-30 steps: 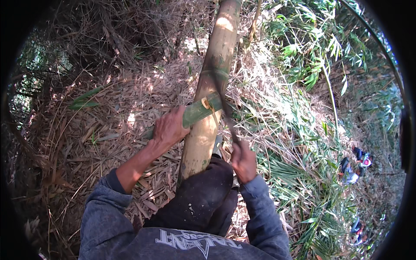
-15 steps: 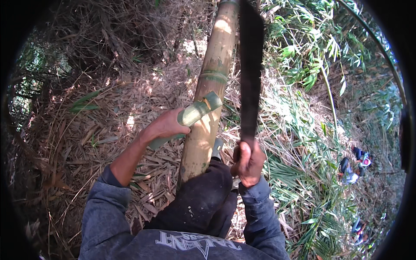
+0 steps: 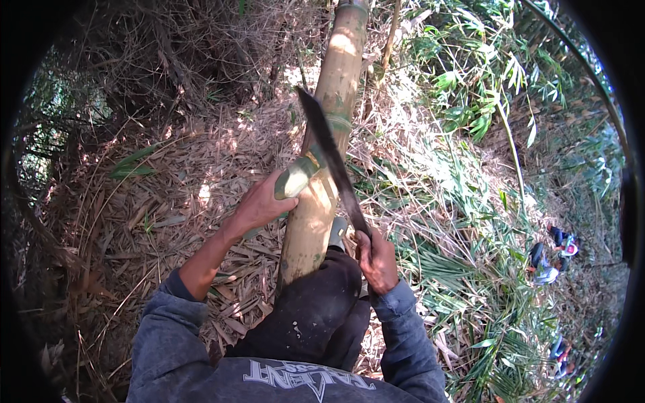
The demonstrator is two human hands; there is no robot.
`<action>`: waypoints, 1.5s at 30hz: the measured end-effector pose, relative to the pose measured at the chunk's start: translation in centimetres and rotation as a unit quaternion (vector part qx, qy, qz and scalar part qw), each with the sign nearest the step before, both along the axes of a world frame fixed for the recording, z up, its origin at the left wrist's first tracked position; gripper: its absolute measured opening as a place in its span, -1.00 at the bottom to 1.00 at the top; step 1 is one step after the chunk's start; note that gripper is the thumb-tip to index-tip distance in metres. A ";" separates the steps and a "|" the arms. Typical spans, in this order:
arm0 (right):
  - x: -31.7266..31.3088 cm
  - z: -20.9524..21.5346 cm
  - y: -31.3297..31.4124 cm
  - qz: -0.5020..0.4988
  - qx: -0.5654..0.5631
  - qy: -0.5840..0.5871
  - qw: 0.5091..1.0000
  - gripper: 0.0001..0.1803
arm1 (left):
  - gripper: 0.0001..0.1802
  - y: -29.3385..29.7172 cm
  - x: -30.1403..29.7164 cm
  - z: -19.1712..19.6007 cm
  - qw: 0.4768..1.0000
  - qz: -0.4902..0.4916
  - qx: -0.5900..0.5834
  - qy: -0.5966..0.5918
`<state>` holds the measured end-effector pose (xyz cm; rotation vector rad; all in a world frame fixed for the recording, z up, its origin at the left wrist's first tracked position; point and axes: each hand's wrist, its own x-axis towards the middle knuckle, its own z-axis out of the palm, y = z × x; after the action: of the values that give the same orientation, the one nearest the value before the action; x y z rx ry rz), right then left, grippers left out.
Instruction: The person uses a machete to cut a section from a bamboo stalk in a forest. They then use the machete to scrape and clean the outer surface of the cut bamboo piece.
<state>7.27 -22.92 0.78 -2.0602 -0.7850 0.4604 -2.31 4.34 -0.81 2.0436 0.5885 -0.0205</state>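
Observation:
My left hand (image 3: pixel 261 201) is closed round a short green piece of bamboo (image 3: pixel 293 180), thumb on its near side. The piece slants across a thick yellowish bamboo pole (image 3: pixel 306 232) and has a pale notch near its far end. My right hand (image 3: pixel 380 263) grips the handle of a machete (image 3: pixel 344 181). Its dark blade points up and left, crossing over the end of the green piece and the pole. Whether the edge touches the bamboo I cannot tell. The part of the piece inside my left hand is hidden.
My bent leg in dark trousers (image 3: pixel 312 302) is against the pole's near end, with a grey shoe (image 3: pixel 338 232) beside it. Dry leaves (image 3: pixel 181 248) cover the ground. Green foliage (image 3: pixel 463 87) grows at the right, where people (image 3: pixel 547 269) are farther off.
The machete has swung down and to the left, from upright beside the pole to across the bamboo piece. My right hand has shifted slightly left and lower. My left hand keeps its hold.

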 end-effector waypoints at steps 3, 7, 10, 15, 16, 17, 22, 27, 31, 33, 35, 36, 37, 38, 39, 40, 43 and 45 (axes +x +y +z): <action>0.1 1.1 0.7 -0.038 0.053 0.019 0.998 -0.90 | -0.22 0.9 0.2 -1.3 0.998 -0.033 -0.053 -0.031; 1.0 0.2 0.1 -0.012 -0.019 0.021 1.000 -0.87 | -0.23 1.8 1.8 1.1 0.977 -0.069 -0.187 0.070; 1.4 1.0 0.5 -0.003 -0.035 0.038 0.999 -0.85 | -0.24 2.7 2.3 2.4 0.980 -0.114 -0.154 0.059; 0.4 3.7 1.7 -0.076 0.113 0.031 0.990 -0.82 | -0.28 3.3 2.4 2.3 0.980 -0.118 -0.134 0.089; 0.6 2.5 1.6 -0.053 0.087 0.002 0.995 -0.82 | -0.29 3.2 2.4 2.5 0.979 -0.116 -0.142 0.089; 0.8 0.9 1.3 -0.029 0.060 -0.027 0.997 -0.83 | -0.28 3.2 2.2 1.4 0.983 -0.111 -0.131 0.062; 1.2 -3.0 0.1 0.033 0.000 -0.012 0.999 -0.80 | -0.24 3.3 2.7 1.5 0.978 -0.091 -0.149 0.112; 1.4 -3.5 0.7 0.040 -0.029 -0.068 0.996 -0.78 | -0.28 0.3 0.9 0.4 0.988 -0.015 0.141 0.062; 0.9 -4.4 0.9 0.011 -0.005 -0.048 0.999 -0.82 | -0.30 1.1 2.4 2.4 0.983 -0.048 0.137 0.115; 1.0 -4.6 1.8 -0.006 0.002 -0.062 0.998 -0.83 | -0.30 1.5 2.9 2.3 0.990 -0.069 0.074 0.100; 1.2 -4.5 2.5 -0.006 0.011 -0.066 0.998 -0.84 | -0.29 2.1 2.9 0.5 0.996 -0.068 -0.030 0.049; 1.3 -4.4 2.8 -0.002 0.010 -0.060 0.998 -0.84 | -0.30 2.3 2.9 0.2 0.996 -0.072 -0.047 0.034; 1.4 -4.1 3.1 0.002 0.009 -0.054 0.999 -0.85 | -0.31 2.5 2.9 0.0 0.995 -0.076 -0.065 0.020; 1.3 -3.5 2.8 -0.001 0.014 -0.033 0.999 -0.85 | -0.32 2.8 2.9 -0.1 0.993 -0.080 -0.082 0.005; 1.0 -3.2 2.3 -0.010 0.008 -0.011 1.000 -0.85 | -0.34 2.7 3.1 -0.1 0.988 -0.091 -0.119 0.039; 0.8 -3.0 1.7 -0.018 0.002 0.011 1.000 -0.85 | -0.36 2.7 3.5 0.1 0.980 -0.102 -0.156 0.073; 0.9 -2.7 0.6 -0.042 0.010 0.010 0.999 -0.85 | -0.42 2.8 3.7 -0.5 0.967 -0.121 -0.202 0.100; 1.5 -1.6 0.3 -0.061 0.011 0.001 0.998 -0.85 | -0.45 2.8 3.8 -0.4 0.964 -0.120 -0.212 0.107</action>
<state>8.75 -22.60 -0.81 -2.0734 -0.6554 0.3850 1.47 7.11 -1.24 1.6890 0.4207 -0.4770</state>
